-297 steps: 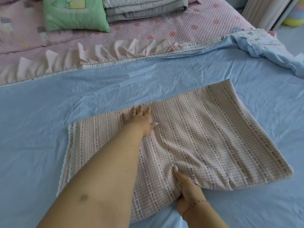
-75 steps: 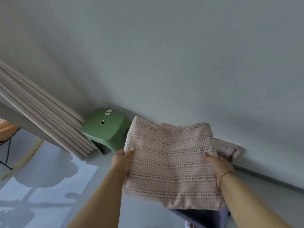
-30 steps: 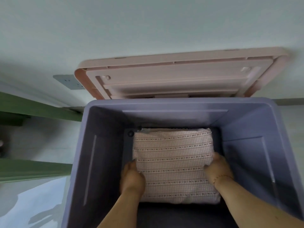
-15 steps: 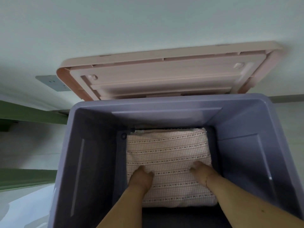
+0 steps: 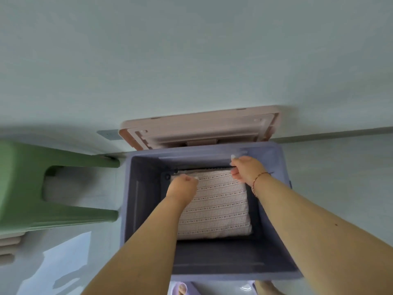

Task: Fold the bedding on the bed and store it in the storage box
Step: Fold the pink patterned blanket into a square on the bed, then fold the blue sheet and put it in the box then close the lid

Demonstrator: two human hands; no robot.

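Head cam: folded bedding point(image 5: 214, 207) flat in storage box point(image 5: 274, 209), long axis front-to-back; both hands' fingers curled.

I see the folded pink checked bedding point(image 5: 214, 207) lying flat in the purple storage box point(image 5: 146, 209). My left hand point(image 5: 184, 186) is curled over its far left corner; my right hand point(image 5: 246, 169) hovers at the far right corner. The pink lid point(image 5: 200, 130) leans behind, and a green stool point(image 5: 23, 184) stands beside.
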